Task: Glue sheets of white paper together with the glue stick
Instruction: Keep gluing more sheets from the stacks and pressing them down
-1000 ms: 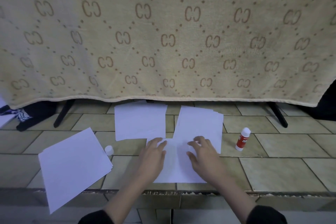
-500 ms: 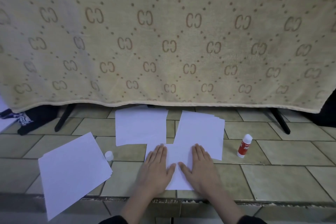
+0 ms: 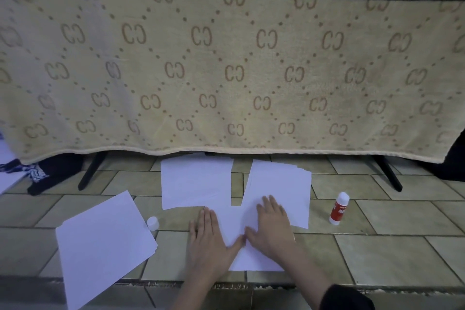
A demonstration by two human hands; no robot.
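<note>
Two hands (image 3: 239,236) on one sheet (image 3: 254,257)

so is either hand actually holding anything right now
No, nothing is gripped. The left hand and the right hand both lie flat with straight fingers, pressing down on the middle sheet of paper.

- You have two hands in view: your left hand (image 3: 210,239) and your right hand (image 3: 273,228).
- You have four groups of white paper: a left stack (image 3: 103,241), a back sheet (image 3: 196,181), a fanned right stack (image 3: 284,184), a pressed sheet (image 3: 251,257).
- One glue stick (image 3: 339,208).
- One white cap (image 3: 153,223).
</note>
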